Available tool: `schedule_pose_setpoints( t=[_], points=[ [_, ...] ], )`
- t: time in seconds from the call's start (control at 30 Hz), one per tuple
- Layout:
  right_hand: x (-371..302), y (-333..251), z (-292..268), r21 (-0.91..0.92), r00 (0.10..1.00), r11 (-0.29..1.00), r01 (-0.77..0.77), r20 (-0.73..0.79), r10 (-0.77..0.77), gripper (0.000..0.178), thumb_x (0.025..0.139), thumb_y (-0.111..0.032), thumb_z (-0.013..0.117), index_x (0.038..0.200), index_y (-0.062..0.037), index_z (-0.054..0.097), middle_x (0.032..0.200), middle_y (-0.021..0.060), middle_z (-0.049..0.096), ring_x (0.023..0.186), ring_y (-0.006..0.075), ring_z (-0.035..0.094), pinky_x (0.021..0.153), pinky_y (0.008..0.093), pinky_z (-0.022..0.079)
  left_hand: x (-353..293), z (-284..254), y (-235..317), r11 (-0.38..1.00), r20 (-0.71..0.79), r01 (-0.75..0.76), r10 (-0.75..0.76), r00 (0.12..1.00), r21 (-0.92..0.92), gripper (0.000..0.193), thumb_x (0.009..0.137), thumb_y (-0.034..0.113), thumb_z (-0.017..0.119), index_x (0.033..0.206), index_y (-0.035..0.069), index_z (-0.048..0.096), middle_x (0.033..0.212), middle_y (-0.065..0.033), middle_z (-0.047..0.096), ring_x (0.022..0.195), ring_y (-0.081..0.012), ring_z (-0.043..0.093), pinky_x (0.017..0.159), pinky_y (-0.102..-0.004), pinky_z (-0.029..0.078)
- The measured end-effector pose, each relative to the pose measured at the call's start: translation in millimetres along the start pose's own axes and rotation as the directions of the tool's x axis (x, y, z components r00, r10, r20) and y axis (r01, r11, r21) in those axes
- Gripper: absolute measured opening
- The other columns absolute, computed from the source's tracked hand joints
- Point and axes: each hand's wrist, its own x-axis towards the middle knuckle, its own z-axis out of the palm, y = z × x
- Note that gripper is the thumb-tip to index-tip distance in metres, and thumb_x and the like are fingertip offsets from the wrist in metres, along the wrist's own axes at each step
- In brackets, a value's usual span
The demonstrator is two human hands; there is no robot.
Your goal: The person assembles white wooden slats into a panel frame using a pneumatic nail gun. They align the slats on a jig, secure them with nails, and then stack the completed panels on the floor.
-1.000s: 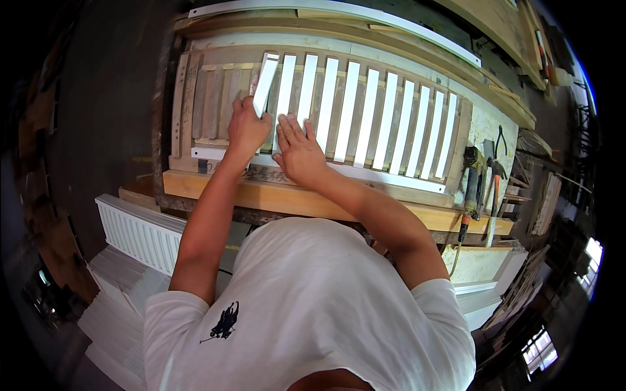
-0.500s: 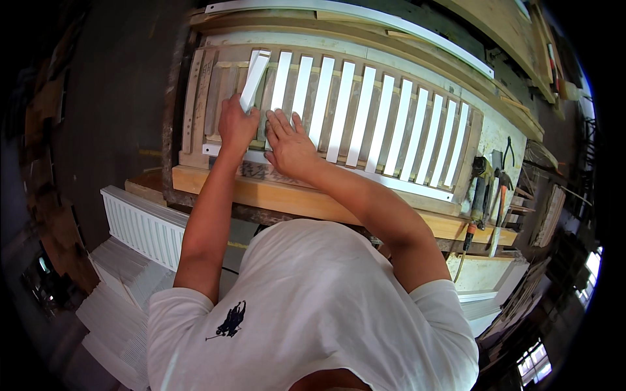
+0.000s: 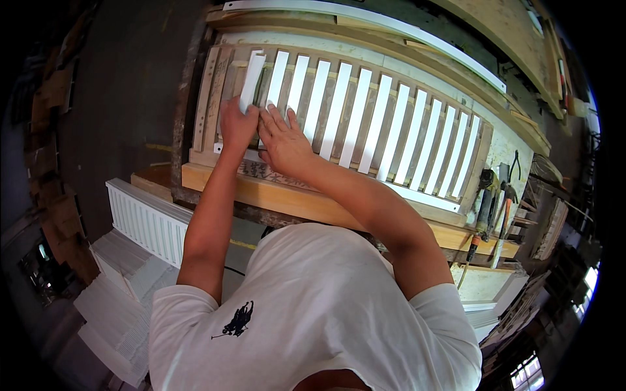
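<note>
White slats (image 3: 335, 111) lie side by side, spaced apart, in a slotted wooden frame (image 3: 478, 166); from my end of the feed I see it fill most of the bench. Toward its left end, the left hand (image 3: 239, 124) is closed around the lower part of one more slat, the held slat (image 3: 251, 85), which slants a little, its upper end near the frame's far edge — I cannot make out how the fingertips meet it underneath. Just beside it, the right hand (image 3: 285, 140) lies palm down with fingers extended, over the lower ends of the neighbouring slats; I see nothing gripped there, but its underside is hidden. Those slat ends are covered too, and the left wrist and right hand cut across a white rail (image 3: 420, 196) along the near edge. On the right, a hammer (image 3: 505, 215) and pliers (image 3: 515, 166) rest together. At lower left, the left arm cuts off a ribbed white panel (image 3: 147, 218) — and toward the rim, I lose everything in darkness.
</note>
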Motion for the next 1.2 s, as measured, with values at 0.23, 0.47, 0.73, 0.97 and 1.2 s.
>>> schedule_pose_setpoints(
  t=[0.23, 0.47, 0.73, 0.97, 1.2],
  points=[
    [5.7, -6.8, -1.7, -0.087, 0.956, 0.996, -0.02, 0.291, 0.045, 0.068, 0.089, -0.039, 0.058, 0.135, 0.008, 0.042, 0.151, 0.0257, 0.025, 0.144, 0.0369, 0.02, 0.113, 0.0573, 0.019, 6.2, 8.4, -15.1, 0.994, -0.031, -0.106, 0.106, 0.994, 0.023, 0.045, 0.077, 0.023, 0.071, 0.115, 0.0, 0.06, 0.103, -0.0199, 0.057, 0.1, -0.0382, 0.056, 0.086, -0.0443, 0.046],
    [2.2, -3.8, 8.4, -0.096, 0.979, 0.995, -0.013, 0.203, 0.033, 0.068, 0.089, -0.04, 0.057, 0.135, 0.0081, 0.043, 0.152, 0.025, 0.025, 0.143, 0.0365, 0.021, 0.112, 0.0575, 0.02, 10.8, 7.7, -13.3, 0.994, -0.058, -0.093, 0.089, 0.994, -0.061, 0.044, 0.079, 0.021, 0.072, 0.117, 0.003, 0.061, 0.101, -0.019, 0.058, 0.099, -0.0378, 0.056, 0.085, -0.044, 0.046],
    [0.2, -4.7, 9.5, -0.108, 0.979, 0.994, -0.012, 0.201, 0.034, 0.068, 0.09, -0.041, 0.055, 0.137, 0.0065, 0.042, 0.153, 0.0233, 0.024, 0.143, 0.0371, 0.02, 0.113, 0.0572, 0.018, 10.9, -5.7, -37.1, 0.997, -0.079, -0.064, 0.067, 0.995, 0.041, 0.035, 0.084, 0.019, 0.069, 0.117, 0.011, 0.065, 0.101, -0.0157, 0.057, 0.097, -0.032, 0.056, 0.084, -0.0403, 0.046],
    [-1.7, -2.4, 11.9, -0.074, 0.983, 0.997, -0.012, 0.183, 0.025, 0.068, 0.091, -0.039, 0.053, 0.138, 0.0085, 0.039, 0.154, 0.024, 0.021, 0.144, 0.0374, 0.017, 0.114, 0.0569, 0.016, 20.0, 9.6, -45.0, 0.946, -0.176, -0.259, 0.293, 0.94, 0.193, 0.031, 0.087, 0.015, 0.064, 0.117, 0.01, 0.065, 0.106, -0.0145, 0.056, 0.101, -0.0327, 0.053, 0.089, -0.0415, 0.043],
    [-6.8, -8.6, 12.2, -0.066, 0.97, 0.998, -0.001, 0.241, 0.017, 0.071, 0.093, -0.039, 0.051, 0.14, 0.0107, 0.034, 0.154, 0.0248, 0.019, 0.145, 0.0365, 0.015, 0.115, 0.0542, 0.016, 23.7, 18.7, -60.1, 0.918, -0.16, -0.302, 0.348, 0.924, 0.256, 0.033, 0.086, 0.008, 0.061, 0.119, 0.01, 0.062, 0.118, -0.0133, 0.055, 0.106, -0.035, 0.05, 0.092, -0.0466, 0.04]
  ],
)
